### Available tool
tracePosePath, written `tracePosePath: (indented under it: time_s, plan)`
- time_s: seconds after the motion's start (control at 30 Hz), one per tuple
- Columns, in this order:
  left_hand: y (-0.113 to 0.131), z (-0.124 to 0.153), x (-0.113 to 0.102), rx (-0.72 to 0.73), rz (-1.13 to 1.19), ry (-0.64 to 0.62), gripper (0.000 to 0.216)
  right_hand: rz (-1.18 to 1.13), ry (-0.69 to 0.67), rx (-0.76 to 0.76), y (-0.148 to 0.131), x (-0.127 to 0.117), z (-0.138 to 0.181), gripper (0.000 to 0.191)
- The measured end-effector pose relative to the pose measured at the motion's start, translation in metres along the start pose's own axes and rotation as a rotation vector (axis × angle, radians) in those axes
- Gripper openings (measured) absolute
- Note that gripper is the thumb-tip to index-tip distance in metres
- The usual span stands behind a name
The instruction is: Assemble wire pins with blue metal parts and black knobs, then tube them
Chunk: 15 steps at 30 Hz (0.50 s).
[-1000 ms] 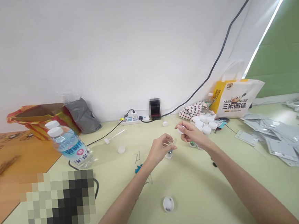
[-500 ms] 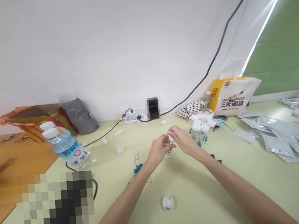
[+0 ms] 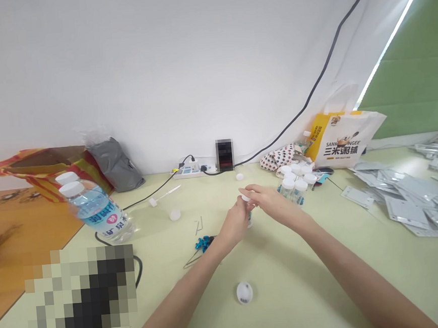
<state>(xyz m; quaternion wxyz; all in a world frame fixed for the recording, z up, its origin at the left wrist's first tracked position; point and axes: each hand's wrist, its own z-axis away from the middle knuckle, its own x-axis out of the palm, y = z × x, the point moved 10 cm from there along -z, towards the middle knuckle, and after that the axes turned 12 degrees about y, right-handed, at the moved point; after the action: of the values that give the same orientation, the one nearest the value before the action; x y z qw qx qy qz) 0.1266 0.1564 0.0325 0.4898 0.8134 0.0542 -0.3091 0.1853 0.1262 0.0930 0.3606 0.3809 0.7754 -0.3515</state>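
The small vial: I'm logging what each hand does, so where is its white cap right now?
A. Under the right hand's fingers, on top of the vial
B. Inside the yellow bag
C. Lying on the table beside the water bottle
A: the right hand presses the white cap onto the vial, which the left hand grips.

The small vial (image 3: 249, 217) pinched between the left hand (image 3: 235, 222) and right hand (image 3: 268, 202) looks like clear glass or plastic with a white plastic cap (image 3: 246, 198). The table (image 3: 296, 279) is smooth, matt pale green. At nine o'clock the water bottle (image 3: 99, 214) is glossy clear plastic. At two o'clock the bag (image 3: 341, 141) looks like shiny plastic; at three o'clock the pouches (image 3: 415, 204) gleam like foil.
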Motion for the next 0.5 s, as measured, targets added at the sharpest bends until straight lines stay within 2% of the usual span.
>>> tracePosePath:
  time_s: [0.27, 0.5]
  plan:
    - [0.003, 0.006, 0.003, -0.001, -0.036, -0.025, 0.028, 0.089, 0.023, -0.074, -0.022, -0.01, 0.006, 0.055]
    - [0.002, 0.008, 0.004, 0.009, -0.034, -0.021, 0.033, 0.196, 0.119, -0.082, -0.016, 0.002, 0.018, 0.051]
